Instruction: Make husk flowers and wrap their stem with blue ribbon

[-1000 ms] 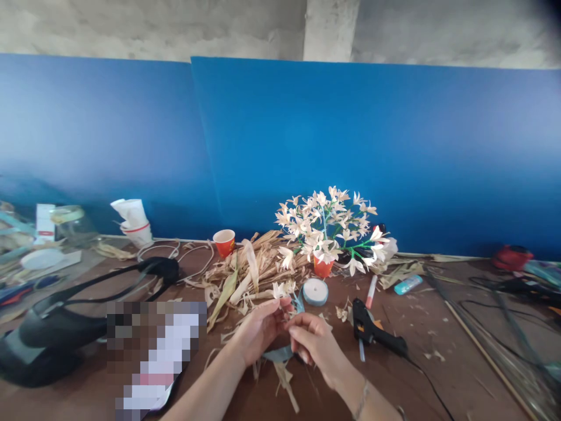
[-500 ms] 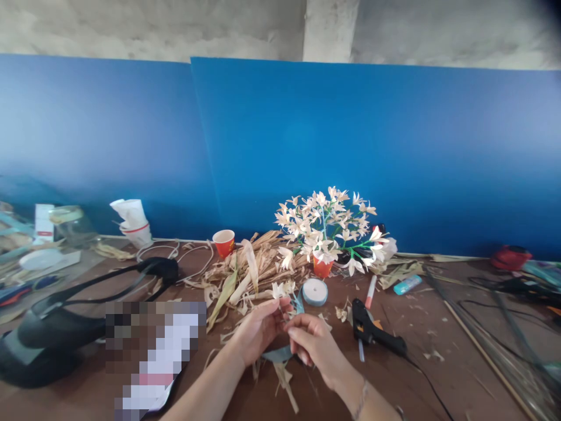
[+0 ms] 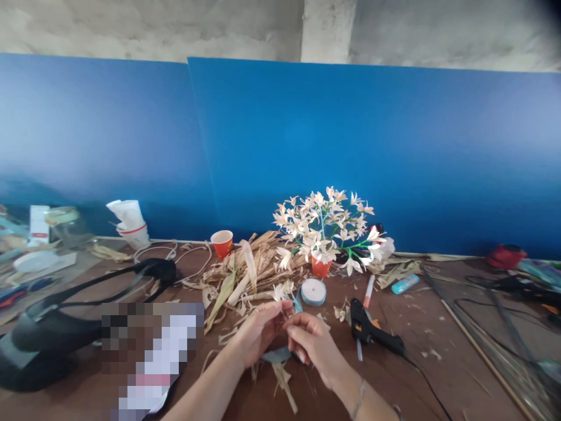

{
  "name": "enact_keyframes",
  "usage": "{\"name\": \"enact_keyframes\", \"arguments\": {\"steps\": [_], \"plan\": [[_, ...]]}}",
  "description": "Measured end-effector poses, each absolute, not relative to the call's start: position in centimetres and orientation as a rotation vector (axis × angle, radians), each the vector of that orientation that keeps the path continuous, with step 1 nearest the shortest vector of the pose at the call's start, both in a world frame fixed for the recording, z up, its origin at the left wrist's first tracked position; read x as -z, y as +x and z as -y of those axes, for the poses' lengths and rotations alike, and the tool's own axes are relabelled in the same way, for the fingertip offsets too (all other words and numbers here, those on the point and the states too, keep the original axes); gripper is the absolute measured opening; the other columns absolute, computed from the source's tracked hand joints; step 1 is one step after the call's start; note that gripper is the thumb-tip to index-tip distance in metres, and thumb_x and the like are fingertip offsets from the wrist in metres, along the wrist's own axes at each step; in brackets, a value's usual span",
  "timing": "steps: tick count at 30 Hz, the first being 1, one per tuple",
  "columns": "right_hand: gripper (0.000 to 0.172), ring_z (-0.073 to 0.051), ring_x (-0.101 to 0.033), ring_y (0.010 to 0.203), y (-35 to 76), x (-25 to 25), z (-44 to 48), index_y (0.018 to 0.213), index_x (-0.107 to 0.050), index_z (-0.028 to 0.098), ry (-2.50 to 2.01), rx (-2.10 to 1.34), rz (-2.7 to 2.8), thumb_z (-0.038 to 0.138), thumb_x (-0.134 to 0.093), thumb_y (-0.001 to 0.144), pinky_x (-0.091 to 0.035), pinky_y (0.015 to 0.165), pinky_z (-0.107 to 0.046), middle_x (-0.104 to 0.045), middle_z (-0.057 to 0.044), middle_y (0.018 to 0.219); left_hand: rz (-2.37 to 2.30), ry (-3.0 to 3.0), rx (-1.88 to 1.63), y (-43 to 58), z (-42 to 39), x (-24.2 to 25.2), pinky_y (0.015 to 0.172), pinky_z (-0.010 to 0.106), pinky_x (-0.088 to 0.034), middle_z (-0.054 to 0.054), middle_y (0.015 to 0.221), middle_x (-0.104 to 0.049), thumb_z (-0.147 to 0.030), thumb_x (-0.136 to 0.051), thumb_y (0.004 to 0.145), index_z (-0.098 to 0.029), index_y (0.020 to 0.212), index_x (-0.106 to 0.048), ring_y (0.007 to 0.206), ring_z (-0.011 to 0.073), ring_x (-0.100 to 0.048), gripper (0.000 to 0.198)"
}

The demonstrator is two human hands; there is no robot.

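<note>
The left hand (image 3: 258, 335) is gripping a small white-petalled flower spray (image 3: 284, 290) beside a flat roll of pale-blue ribbon (image 3: 313, 291); the right hand (image 3: 310, 339) is pinching something too fine to identify. Green-stemmed white blossoms (image 3: 313, 241) are already filling a red paper cup (image 3: 321, 268) — this spray, seemingly unfinished, is being held apart.

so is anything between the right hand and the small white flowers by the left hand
In this view, yes: fingertips of the left hand lie between the right hand and the small white flowers, which show just beyond them.
</note>
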State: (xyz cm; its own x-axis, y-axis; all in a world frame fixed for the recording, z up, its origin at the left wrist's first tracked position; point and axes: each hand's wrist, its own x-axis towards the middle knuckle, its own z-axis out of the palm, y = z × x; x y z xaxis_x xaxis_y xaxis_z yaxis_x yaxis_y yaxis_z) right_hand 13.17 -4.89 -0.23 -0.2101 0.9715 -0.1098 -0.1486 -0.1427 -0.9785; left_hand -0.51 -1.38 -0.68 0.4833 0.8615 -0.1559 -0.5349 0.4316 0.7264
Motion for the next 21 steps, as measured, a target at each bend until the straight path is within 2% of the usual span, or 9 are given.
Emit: {"name": "enact_keyframes", "arguments": {"steps": [4, 11, 21], "plan": [[0.018, -0.001, -0.032, 0.032, 13.2, 0.2, 4.9, 0.071, -0.053, 0.014, -1.083, -1.509, 1.164, 0.032, -0.055, 0.070, -0.019, 0.033, -0.016, -0.053, 0.005, 0.050, -0.564, 0.692, -0.945, -0.3, 1.4, 0.6, 0.068, 0.026, -0.042, 0.008, 0.078, -0.064, -0.026, -0.065, 0.070, -0.009, 0.081, -0.067, 0.069, 0.0145, -0.056, 0.020], [0.019, -0.002, -0.032, 0.032, 13.2, 0.2, 4.9, 0.071, -0.054, 0.014, -1.096, -1.479, 1.162, 0.033, -0.056, 0.070, -0.019, 0.033, -0.016, -0.052, 0.005, 0.049, -0.561, 0.765, -0.915, 0.0, 1.7, 0.5, 0.054, 0.026, -0.041, 0.005, 0.060, -0.061, -0.031, -0.065, 0.069, -0.009, 0.081, -0.066, 0.053, 0.0145, -0.055, 0.025], [0.023, -0.002, -0.029, 0.033, 12.8, 0.4, 4.9, 0.067, -0.051, 0.015, -1.042, -1.427, 1.122, 0.036, -0.058, 0.071, -0.018, 0.035, -0.018, -0.050, 0.005, 0.049, -0.507, 0.795, -0.903, 0.6, 1.8, 0.8, 0.053, 0.027, -0.043, 0.006, 0.063, -0.060, -0.035, -0.062, 0.071, -0.009, 0.083, -0.064, 0.048, 0.0131, -0.054, 0.028]]}}
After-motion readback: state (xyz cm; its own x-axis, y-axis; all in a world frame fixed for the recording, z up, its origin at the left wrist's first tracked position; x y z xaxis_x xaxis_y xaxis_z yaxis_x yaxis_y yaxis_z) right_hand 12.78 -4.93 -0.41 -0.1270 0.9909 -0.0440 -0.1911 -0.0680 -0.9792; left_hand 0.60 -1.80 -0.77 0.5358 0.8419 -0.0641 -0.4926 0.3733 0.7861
